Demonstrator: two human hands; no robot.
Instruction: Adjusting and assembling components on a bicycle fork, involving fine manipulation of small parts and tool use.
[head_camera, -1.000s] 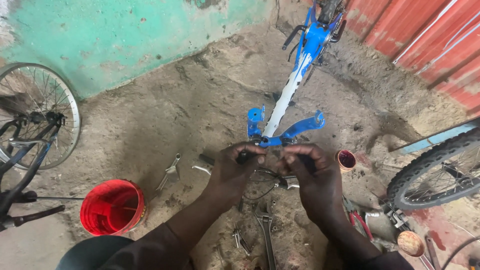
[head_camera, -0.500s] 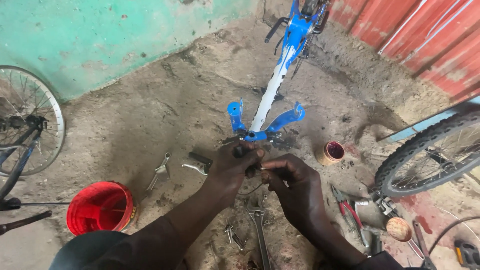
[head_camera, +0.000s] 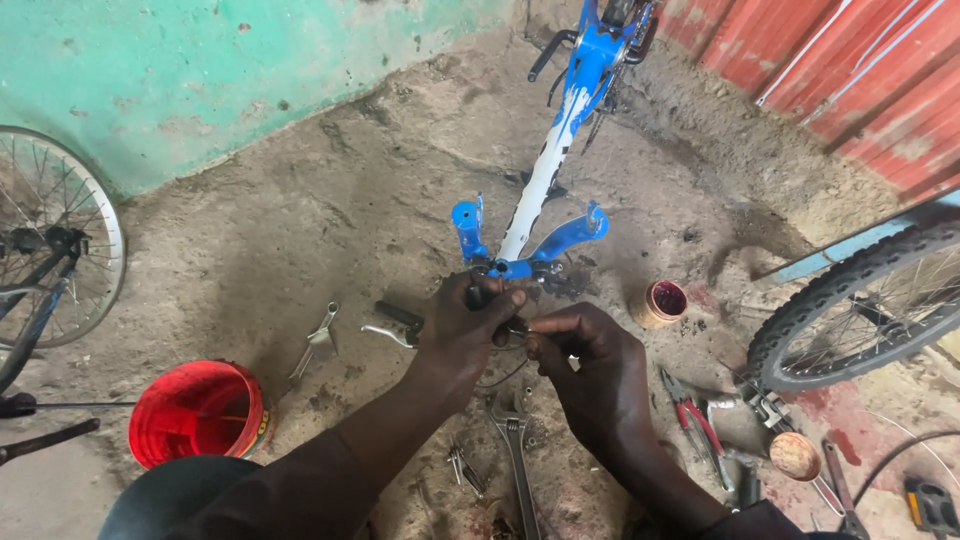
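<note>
A blue and white bicycle frame (head_camera: 545, 165) stands on the dirt floor, its two blue stays (head_camera: 467, 228) ending just above my hands. My left hand (head_camera: 462, 335) is closed round a dark part (head_camera: 478, 297) at the near end of the frame. Just right of it, my right hand (head_camera: 598, 378) has thumb and fingers pinched together on something small and thin next to my left fingers; I cannot make out what it is. A thin dark cable (head_camera: 500, 376) loops below between the hands.
A red bucket (head_camera: 195, 408) sits near left, a small tin with a red inside (head_camera: 663, 303) to the right. A brake lever (head_camera: 390, 324), an adjustable wrench (head_camera: 516, 452) and red-handled pliers (head_camera: 696, 420) lie around. Bicycle wheels stand left (head_camera: 55, 240) and right (head_camera: 860, 312).
Both hands were side by side on the frame's end. My right hand has since dropped slightly and pinched in beside the left, which kept its grip. The view shifted a little.
</note>
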